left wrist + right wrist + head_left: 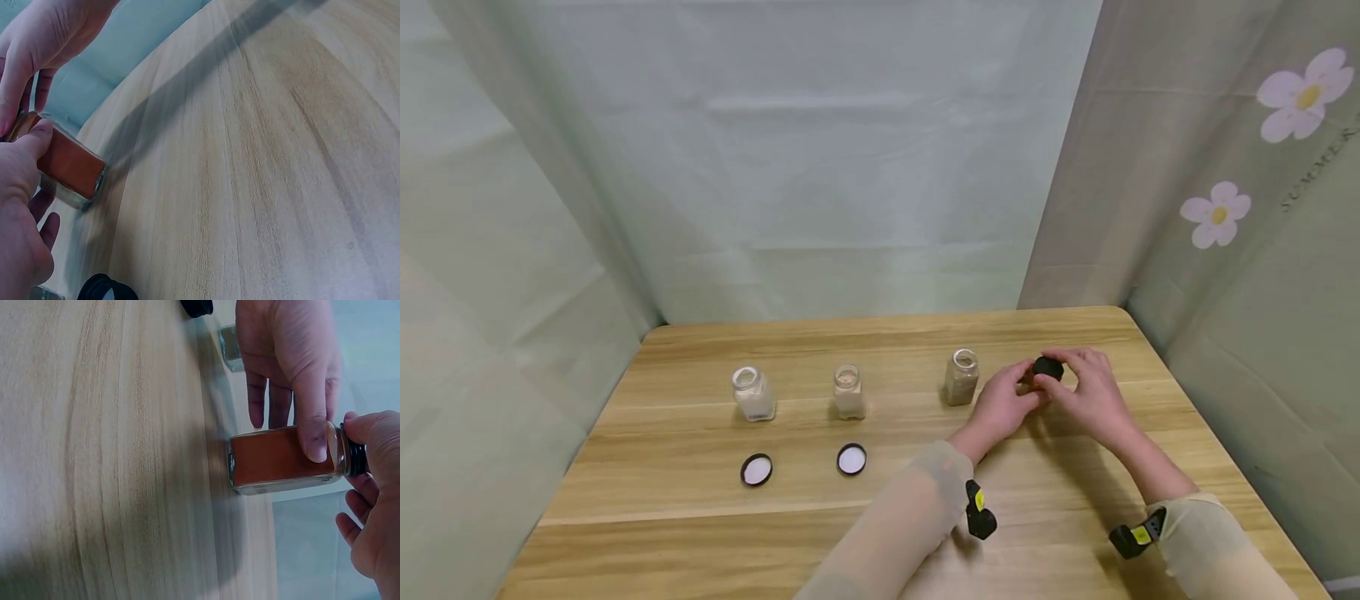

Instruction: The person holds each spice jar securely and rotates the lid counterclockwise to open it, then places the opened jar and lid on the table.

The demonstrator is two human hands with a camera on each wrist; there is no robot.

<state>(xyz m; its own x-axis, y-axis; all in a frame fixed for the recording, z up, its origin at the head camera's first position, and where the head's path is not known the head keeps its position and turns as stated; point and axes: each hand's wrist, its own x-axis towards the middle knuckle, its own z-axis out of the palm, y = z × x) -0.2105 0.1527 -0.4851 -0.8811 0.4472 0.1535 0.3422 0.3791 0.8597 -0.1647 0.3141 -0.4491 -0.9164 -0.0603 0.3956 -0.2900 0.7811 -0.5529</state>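
Note:
A square glass jar of red-orange powder (pixel 281 456) stands near the table's right side, its base at the tabletop. My left hand (pixel 1003 404) holds the jar's body, with the thumb laid along one flat side in the right wrist view. At the jar's neck, my right hand (pixel 1090 396) pinches the black screw lid (pixel 356 457) between thumb and fingers. From the head view the lid's black top (pixel 1048 368) shows between both hands, while the jar below it is mostly hidden. Just left of my left hand is a lidless jar of greyish-brown powder (pixel 961 379).
Two more lidless glass jars, one with white contents (pixel 754 396) and one with pale beige powder (pixel 849 393), stand further left. In front of them lie two upturned black lids, the left lid (pixel 756 470) and the right lid (pixel 852 459). Curtains (pixel 850 167) surround the wooden table (pixel 692 533).

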